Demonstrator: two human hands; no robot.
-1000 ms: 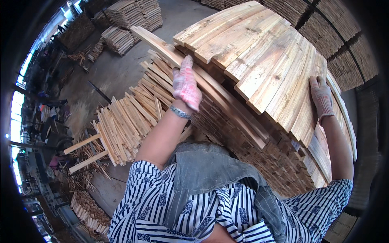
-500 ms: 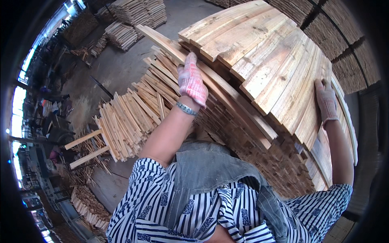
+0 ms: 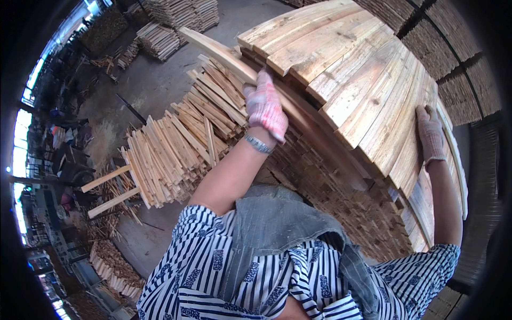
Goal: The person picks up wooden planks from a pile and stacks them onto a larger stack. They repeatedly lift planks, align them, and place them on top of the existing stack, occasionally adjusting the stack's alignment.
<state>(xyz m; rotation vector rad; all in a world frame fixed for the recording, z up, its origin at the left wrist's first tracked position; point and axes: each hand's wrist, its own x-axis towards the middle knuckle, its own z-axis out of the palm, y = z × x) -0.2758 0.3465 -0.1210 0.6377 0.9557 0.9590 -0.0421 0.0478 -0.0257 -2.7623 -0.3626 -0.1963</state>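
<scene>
My left hand (image 3: 266, 109), in a pink-and-white knitted glove, grips a long wooden slat (image 3: 213, 50) on the near left side of a tall wood stack. Its thumb points up along the slat, and the other fingers are partly hidden. The slat runs slantwise beside the stack, its near end smeared by motion. Pale boards (image 3: 368, 90) lie side by side in a fan-like layer on top, their near ends uneven. On the right, my right hand (image 3: 431, 133), gloved too, lies with its fingers stretched over the outer boards of that layer.
Left of the stack lies a lower pile of loose slats (image 3: 165, 154), with two slats jutting out to its left. Stacked lumber (image 3: 181, 16) stands at the far left, and more stacks (image 3: 442, 64) line the far right. Scraps (image 3: 106, 213) litter the floor at left.
My left hand has shifted a little to the right and nearer the top boards, bringing the slat along against the stack. My right hand has stayed in nearly the same place.
</scene>
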